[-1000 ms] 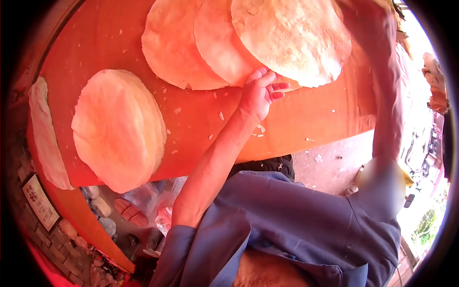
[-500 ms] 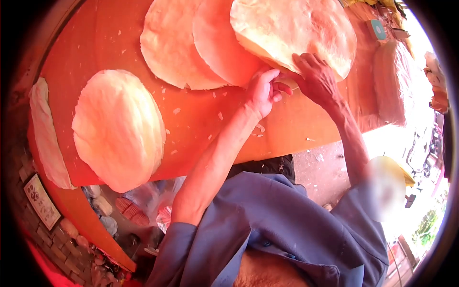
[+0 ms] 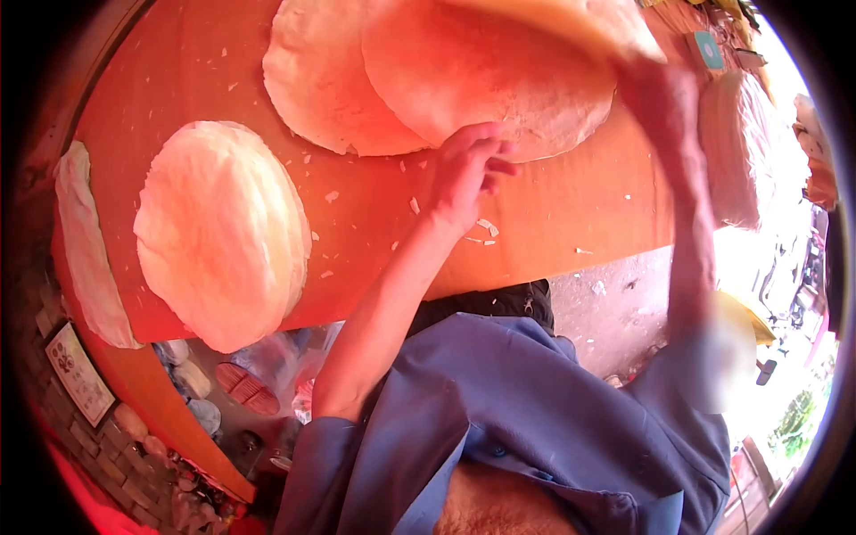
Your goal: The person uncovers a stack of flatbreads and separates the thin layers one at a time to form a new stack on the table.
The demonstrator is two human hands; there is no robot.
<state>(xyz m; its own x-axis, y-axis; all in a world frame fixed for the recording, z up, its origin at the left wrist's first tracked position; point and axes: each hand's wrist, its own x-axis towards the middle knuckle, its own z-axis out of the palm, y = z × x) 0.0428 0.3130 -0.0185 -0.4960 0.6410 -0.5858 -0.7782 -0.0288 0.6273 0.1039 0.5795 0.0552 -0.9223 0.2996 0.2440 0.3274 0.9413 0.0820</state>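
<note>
My right hand [image 3: 655,85], smeared by motion, grips the edge of a large round flatbread [image 3: 571,22] that is lifted and folded back at the top of the view. Under it lies a second thin flatbread [image 3: 499,85], overlapping another wide one [image 3: 312,85] to its left. At the front edge of the second sheet, my left hand [image 3: 464,178] hovers with its fingers loosely bent and apart, holding nothing. A small stack of round flatbreads [image 3: 218,232] rests at the table's left front edge.
The orange table [image 3: 357,241] carries scattered crumbs. At its left end lies a long pale folded piece [image 3: 89,254]. On the right sit a plastic-wrapped bundle [image 3: 736,147] and a small green box [image 3: 707,52]. Bags and a red striped item [image 3: 248,388] lie below the table.
My right hand has raised the top flatbread and swung it up and away, uncovering the sheet beneath. My left hand has come off its edge and shifted slightly left, fingers looser.
</note>
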